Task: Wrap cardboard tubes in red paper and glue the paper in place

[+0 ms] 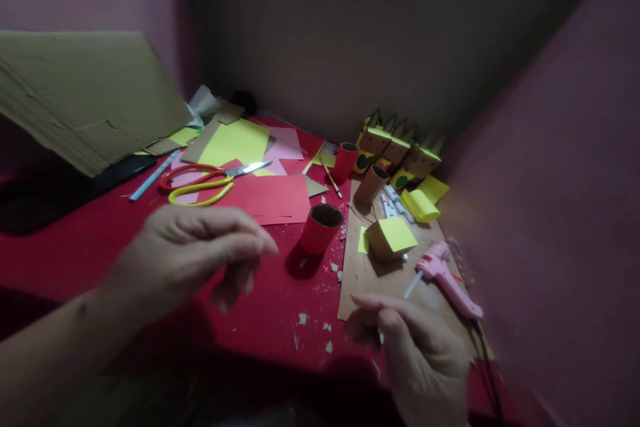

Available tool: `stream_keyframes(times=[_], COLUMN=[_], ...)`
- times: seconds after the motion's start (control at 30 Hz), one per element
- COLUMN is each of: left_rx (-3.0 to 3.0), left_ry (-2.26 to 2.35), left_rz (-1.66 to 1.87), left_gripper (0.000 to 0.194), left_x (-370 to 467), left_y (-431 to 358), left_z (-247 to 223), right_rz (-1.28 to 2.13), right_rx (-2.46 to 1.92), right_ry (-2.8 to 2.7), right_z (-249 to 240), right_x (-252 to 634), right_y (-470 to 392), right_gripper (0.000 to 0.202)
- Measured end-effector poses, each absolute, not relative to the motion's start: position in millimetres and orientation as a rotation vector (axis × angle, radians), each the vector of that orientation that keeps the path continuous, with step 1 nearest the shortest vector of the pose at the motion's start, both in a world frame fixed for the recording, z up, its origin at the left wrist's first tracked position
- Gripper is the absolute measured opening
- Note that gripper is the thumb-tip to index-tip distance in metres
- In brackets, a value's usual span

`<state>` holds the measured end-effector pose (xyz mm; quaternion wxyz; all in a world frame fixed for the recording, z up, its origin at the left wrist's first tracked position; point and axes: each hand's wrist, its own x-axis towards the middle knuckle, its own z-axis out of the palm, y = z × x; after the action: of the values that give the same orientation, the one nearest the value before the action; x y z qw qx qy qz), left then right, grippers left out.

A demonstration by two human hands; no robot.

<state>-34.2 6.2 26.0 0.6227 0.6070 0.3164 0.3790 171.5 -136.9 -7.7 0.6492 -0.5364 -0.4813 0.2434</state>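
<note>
My left hand (200,253) hovers above the red table, left of a red-covered cardboard tube (320,230), not touching it. Its thumb and fingers are pressed together; anything between them is too small or hidden to tell. Lower right, my right hand (415,347) is closed in a loose pinch near the wooden board's front edge, with a tiny pale speck by the fingers that I cannot make out. The red tube stands upright between and beyond my hands. On the board (354,280) sits a cardboard piece with a yellow top (395,237).
Scissors (215,180) lie on coloured paper (280,197) at the left. A pink glue gun (450,280) with a cord rests on the board's right. Behind stand another red tube (346,161), a brown tube (371,187) and spiky cardboard figures (400,143). A cardboard sheet (95,93) leans left.
</note>
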Motion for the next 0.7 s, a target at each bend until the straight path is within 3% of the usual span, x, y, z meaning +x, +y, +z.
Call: stream_keyframes(times=[0.1,0.2,0.3,0.5,0.7], left_rx=[1.399,1.42,1.427,1.366,1.605], left_ry=[0.603,0.523,0.532,0.717,0.55], left_rz=[0.587,0.478,0.531,0.536,0.578], left_gripper=[0.013,0.01,0.01,0.029,0.022], left_x=[-29,-21,-18,-22,-25], left_y=[-20,-32,-37,-43,-40], left_z=[6,-3,-2,0,-18], right_rz=[1.07,1.352,1.402,1.429,1.421], right_rx=[-1.132,-1.077,-1.02,-0.901,-0.744], right_ry=[-0.869,-0.673,-0.538,-0.465,-0.39], right_z=[-19,-26,-26,-26,-44], right_x=[162,151,143,145,137], right_y=[-131,-128,-129,-128,-108], right_gripper=[0.026,0.026,0.025,0.031,0.045])
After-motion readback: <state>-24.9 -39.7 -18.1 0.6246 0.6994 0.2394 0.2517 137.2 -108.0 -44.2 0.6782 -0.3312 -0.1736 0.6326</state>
